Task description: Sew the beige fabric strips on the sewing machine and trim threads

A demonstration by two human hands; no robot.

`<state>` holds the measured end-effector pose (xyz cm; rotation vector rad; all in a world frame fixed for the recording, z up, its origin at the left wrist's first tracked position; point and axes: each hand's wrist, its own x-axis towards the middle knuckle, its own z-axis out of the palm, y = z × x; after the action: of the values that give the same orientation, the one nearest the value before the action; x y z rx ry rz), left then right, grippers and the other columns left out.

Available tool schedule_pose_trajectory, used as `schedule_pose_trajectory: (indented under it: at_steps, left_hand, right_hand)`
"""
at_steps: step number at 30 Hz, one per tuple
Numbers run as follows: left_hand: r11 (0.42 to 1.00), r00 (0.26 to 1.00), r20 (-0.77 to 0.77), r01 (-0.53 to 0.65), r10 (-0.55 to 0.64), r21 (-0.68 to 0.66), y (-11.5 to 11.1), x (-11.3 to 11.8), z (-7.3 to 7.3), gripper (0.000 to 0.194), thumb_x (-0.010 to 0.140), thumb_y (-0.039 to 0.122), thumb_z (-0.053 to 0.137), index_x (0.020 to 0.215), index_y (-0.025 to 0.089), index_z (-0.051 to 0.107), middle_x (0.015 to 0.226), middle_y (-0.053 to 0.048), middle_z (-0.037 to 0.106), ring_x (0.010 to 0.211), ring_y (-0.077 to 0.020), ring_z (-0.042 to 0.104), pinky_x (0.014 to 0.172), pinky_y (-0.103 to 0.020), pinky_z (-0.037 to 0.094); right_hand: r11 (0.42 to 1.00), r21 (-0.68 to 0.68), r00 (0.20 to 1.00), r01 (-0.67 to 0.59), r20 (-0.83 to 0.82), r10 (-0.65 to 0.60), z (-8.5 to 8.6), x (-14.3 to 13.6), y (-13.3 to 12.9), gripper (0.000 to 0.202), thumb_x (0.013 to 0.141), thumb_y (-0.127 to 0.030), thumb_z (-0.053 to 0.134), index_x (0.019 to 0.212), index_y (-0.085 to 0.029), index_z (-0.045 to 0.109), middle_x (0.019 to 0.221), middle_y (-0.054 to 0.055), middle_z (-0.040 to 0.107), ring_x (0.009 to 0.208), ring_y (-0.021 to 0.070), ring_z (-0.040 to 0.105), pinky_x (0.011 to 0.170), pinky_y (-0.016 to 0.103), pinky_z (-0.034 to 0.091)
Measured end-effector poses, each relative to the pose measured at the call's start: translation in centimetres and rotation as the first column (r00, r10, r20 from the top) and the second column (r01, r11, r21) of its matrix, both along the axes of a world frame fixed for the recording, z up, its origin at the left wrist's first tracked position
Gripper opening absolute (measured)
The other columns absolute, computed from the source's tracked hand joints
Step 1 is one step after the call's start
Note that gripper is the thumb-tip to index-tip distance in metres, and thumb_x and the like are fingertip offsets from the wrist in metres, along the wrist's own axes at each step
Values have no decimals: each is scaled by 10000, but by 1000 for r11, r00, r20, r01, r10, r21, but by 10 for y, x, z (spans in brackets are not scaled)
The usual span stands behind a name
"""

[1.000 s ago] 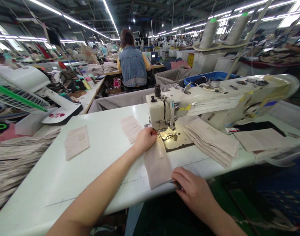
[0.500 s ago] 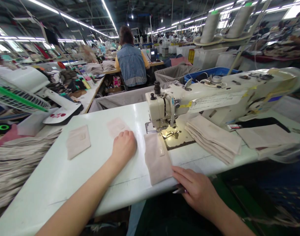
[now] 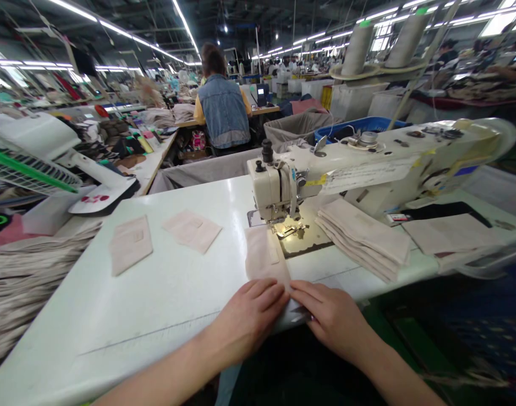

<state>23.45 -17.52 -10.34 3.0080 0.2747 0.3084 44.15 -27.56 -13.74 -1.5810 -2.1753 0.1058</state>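
Note:
A beige fabric piece (image 3: 260, 254) with a small sewn tab lies with its far end at the presser foot of the sewing machine (image 3: 268, 189). My left hand (image 3: 258, 310) covers its near end, fingers together and pressed on the cloth; the thumb is hidden. At the near right corner, the fingertips of my right hand (image 3: 336, 316) meet the edge of the same piece, almost touching my left fingers. Pointed metal blades, seemingly thread snips (image 3: 300, 314), stick out from under my right fingers. Their handle is hidden in the hand.
Left on the white table (image 3: 164, 304) lie a beige piece (image 3: 131, 245) and an overlapping pair (image 3: 194, 230). A folded beige stack (image 3: 363, 237) sits right of the needle. A fan (image 3: 33, 152) and cloth piles (image 3: 33, 287) stand left. A person (image 3: 224, 107) sits ahead, facing away.
My left hand has moved right and toward me, from the pieces on the left to the near end of the fabric at the machine. My right hand stays at its corner.

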Motion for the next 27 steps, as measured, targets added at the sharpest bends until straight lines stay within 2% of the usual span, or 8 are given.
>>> schedule_pose_trajectory:
  at_steps: [6, 11, 16, 27]
  left_hand:
    - [1000, 1000, 6, 1, -1, 17, 9, 4, 5, 303, 1022, 261, 441, 1259, 136, 582, 1154, -115, 665, 1144, -268, 596, 932, -413, 566]
    - [1000, 1000, 15, 6, -6, 26, 20, 4, 4, 309, 1018, 271, 461, 1275, 142, 575, 1186, -118, 653, 1158, -266, 589, 937, -426, 561]
    - [1000, 1000, 29, 11, -12, 24, 31, 5, 1, 344, 1014, 303, 478, 1309, 148, 561, 1276, -132, 628, 1189, -274, 576, 959, -437, 545]
    - [1000, 1000, 23, 19, -19, 24, 52, 10, 3, 325, 1014, 305, 480, 1288, 158, 574, 1221, -126, 642, 1162, -261, 585, 969, -415, 537]
  right_hand:
    - [997, -69, 1000, 23, 4, -23, 5, 1, 12, 573, 707, -16, 479, 1231, -163, 658, 1326, 87, 668, 1063, 238, 690, 885, 364, 592]
    - [993, -116, 1000, 31, 3, -31, 11, 3, 22, 564, 727, -20, 483, 1242, -179, 652, 1357, 72, 649, 1089, 245, 681, 909, 387, 582]
    - [993, -112, 1000, 28, -5, -29, 11, 4, 32, 515, 758, -34, 490, 1222, -180, 657, 1368, 71, 639, 1121, 247, 669, 941, 402, 567]
    - [995, -94, 999, 34, -31, -37, 9, 8, 53, 474, 782, -47, 513, 1204, -198, 666, 1378, 57, 635, 1177, 230, 645, 1002, 367, 522]
